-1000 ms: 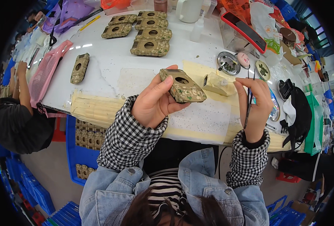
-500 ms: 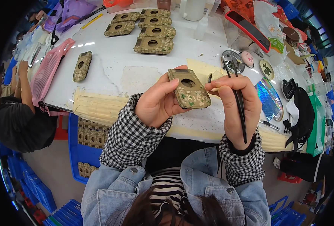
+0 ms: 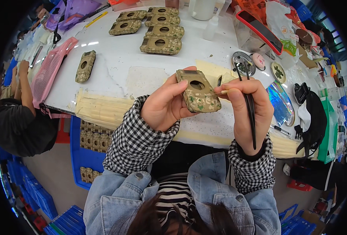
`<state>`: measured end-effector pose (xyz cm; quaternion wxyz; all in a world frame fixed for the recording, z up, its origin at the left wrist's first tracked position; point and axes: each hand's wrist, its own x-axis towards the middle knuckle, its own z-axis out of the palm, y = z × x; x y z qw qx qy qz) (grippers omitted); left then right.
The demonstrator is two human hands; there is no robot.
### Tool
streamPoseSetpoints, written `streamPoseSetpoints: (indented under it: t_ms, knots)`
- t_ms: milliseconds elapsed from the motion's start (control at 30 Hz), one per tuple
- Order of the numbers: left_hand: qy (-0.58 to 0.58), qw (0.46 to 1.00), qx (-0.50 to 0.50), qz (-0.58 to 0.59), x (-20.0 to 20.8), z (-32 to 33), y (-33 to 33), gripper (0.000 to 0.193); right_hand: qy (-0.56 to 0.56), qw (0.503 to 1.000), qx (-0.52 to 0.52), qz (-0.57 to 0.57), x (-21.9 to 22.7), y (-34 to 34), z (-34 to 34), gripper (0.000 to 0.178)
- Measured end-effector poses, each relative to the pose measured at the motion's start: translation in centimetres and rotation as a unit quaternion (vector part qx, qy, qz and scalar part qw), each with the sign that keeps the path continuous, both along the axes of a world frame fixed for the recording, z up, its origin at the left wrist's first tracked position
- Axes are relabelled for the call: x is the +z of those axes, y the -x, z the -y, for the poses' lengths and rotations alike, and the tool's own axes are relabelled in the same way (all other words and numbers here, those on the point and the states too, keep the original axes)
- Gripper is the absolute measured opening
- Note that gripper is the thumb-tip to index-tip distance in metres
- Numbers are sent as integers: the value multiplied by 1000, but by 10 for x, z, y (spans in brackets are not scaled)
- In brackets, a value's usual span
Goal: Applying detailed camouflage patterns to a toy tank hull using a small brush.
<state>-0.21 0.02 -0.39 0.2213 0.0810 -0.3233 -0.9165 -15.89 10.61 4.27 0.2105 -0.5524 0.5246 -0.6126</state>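
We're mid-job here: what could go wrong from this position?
The right hand holds both pick and tweezers, so one may slip or shift the other.

The pick's tip is right by the shell; a small jerk of the left hand holding it might leave a scratch.

The tweezers' far end overlaps the dish in view; if they are close, it could get knocked.

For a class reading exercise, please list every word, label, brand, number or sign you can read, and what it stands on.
None reads reliably.
White plastic bag with orange and green print: too blurred.
Round pink disc: mark too small.
Camouflage-patterned, tank-shaped body in the left hand: no lettering visible.
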Motion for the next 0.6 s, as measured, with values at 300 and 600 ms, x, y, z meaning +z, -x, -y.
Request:
streamPoseSetpoints:
  t_ms: [300,600]
  knots:
    - [0,1000,5,5,0,-1,1,49,-1,1000,-15,-19,-2,2,0,5]
    - [4,1000,4,16,2,0,1,49,-14,1000,-4,13,-1,2,0,5]
